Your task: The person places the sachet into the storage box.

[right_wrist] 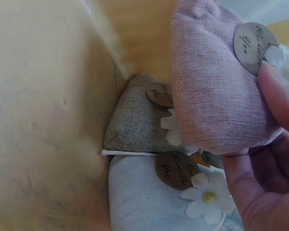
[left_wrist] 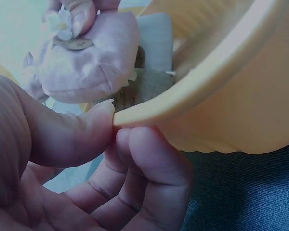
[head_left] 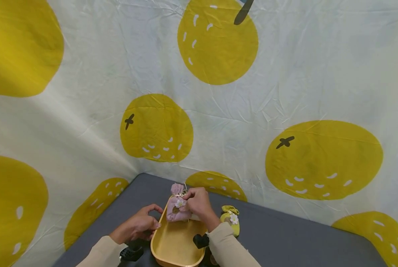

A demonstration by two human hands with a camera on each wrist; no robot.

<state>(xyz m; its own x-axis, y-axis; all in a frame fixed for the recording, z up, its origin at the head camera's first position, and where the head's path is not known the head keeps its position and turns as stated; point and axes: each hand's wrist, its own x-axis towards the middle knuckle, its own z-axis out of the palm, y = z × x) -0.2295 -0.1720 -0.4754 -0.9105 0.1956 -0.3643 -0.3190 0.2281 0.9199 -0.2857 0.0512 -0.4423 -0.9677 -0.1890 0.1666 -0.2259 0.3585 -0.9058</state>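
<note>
At the near side, the left hand [head_left: 140,224] has its grip narrowed on the tray's left rim, thumb above and curled fingers below. The yellow tray [head_left: 177,241] sits on the grey worktop [head_left: 285,243]. To its right, past the right forearm, a yellow-green pouch [head_left: 230,229] bears a white flower. Over the tray's far end, the right hand [head_left: 199,204] has its grip holding a pink pouch [right_wrist: 216,82], thumb by the flower. Below that, a grey-brown pouch [right_wrist: 137,120] and a white pouch [right_wrist: 142,197] lie side by side inside the tray. Behind everything hangs a fruit-patterned cloth [head_left: 225,122].
</note>
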